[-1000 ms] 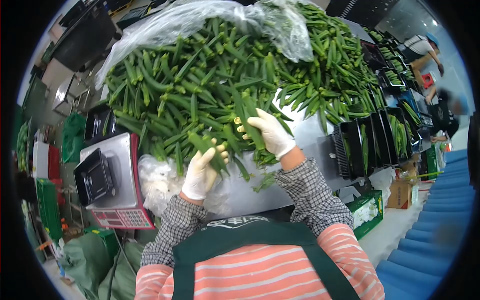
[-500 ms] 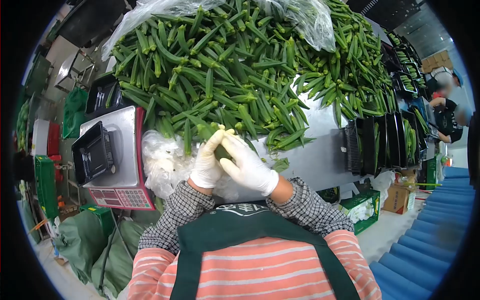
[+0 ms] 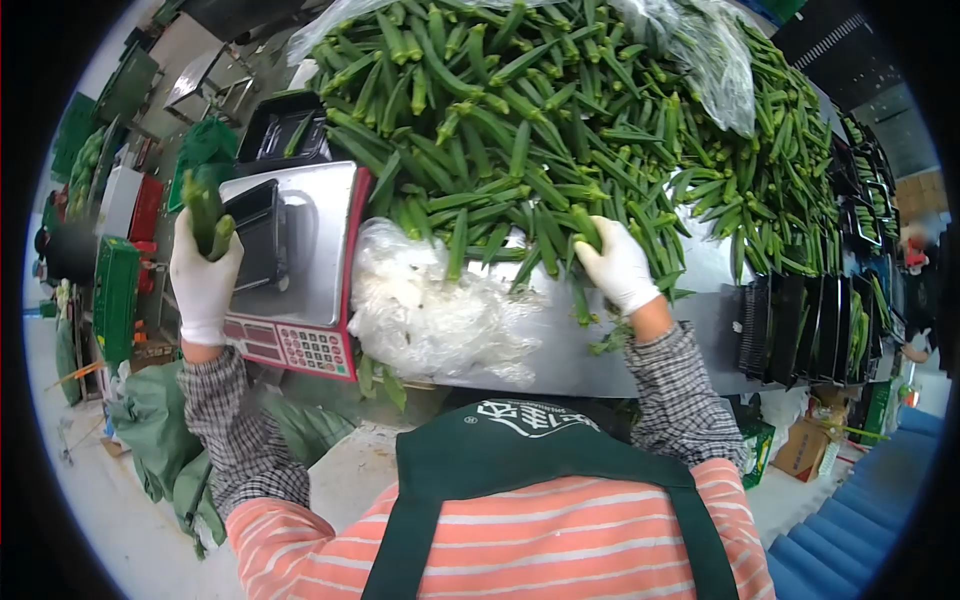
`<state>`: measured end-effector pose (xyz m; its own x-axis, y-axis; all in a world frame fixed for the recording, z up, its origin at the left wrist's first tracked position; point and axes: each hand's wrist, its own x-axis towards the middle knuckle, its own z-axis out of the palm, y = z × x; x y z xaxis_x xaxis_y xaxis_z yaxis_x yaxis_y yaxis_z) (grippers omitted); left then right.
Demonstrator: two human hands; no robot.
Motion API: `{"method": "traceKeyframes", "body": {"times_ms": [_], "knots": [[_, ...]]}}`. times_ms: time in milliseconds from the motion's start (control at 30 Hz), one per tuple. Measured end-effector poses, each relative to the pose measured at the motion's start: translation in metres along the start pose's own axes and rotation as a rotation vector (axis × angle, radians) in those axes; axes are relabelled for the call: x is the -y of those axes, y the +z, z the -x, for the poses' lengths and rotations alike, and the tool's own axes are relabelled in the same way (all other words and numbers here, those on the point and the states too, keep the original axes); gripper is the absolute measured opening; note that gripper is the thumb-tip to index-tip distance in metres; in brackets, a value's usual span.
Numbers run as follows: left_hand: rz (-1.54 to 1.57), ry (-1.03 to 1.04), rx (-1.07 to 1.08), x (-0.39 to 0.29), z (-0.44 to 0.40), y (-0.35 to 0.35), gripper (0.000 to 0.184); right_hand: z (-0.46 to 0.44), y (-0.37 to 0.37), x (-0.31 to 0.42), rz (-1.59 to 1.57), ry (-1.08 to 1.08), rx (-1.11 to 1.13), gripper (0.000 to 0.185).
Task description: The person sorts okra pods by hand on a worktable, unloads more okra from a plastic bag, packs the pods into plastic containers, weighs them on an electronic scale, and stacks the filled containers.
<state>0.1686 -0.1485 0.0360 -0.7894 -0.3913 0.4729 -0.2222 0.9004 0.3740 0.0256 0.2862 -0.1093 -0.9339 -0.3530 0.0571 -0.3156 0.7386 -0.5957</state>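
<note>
My left hand (image 3: 203, 285), in a white glove, is closed around a few green okra pods (image 3: 203, 212) that stick up from the fingers. It is beside a black plastic tray (image 3: 262, 240) on the weighing scale (image 3: 322, 225), partly hiding both. At the near edge of a large okra pile (image 3: 470, 110), my gloved right hand (image 3: 624, 272) has thumb and fingers closed on an okra pod (image 3: 586, 226). Crumpled clear plastic (image 3: 430, 300) lies on the metal table (image 3: 570, 350) between the hands.
Another black tray (image 3: 280, 130) with an okra pod sits behind the scale. Upright black trays (image 3: 795, 330) containing okra line the right side. Clear plastic sheeting (image 3: 705, 70) covers part of the pile. Green sacks (image 3: 165, 430) lie on the floor at left.
Both hands were together in front of my chest. The left has moved left to the scale with okra; the right has gone right to the pile and taken hold of a pod. The view has shifted.
</note>
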Motion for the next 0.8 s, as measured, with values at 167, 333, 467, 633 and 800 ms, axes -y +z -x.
{"method": "traceKeyframes", "body": {"times_ms": [167,333,467,633,800], "knots": [[-0.300,0.167,0.386,0.074,-0.010,0.022,0.059,0.002,-0.011,-0.017,-0.226,0.097,-0.056,0.044],[-0.245,0.342,0.394,0.055,-0.014,0.017,0.070,0.006,-0.007,-0.021,-0.232,0.075,-0.092,0.040],[0.170,0.265,0.290,-0.044,-0.013,0.021,0.045,0.013,0.003,-0.028,-0.309,0.109,-0.149,0.036],[0.324,0.459,0.409,-0.099,0.027,0.162,0.032,0.018,-0.004,-0.037,-0.448,0.181,-0.301,0.033],[-0.091,0.366,0.510,-0.116,0.029,0.230,0.033,0.042,-0.023,-0.033,-0.287,0.183,-0.290,0.035]]}}
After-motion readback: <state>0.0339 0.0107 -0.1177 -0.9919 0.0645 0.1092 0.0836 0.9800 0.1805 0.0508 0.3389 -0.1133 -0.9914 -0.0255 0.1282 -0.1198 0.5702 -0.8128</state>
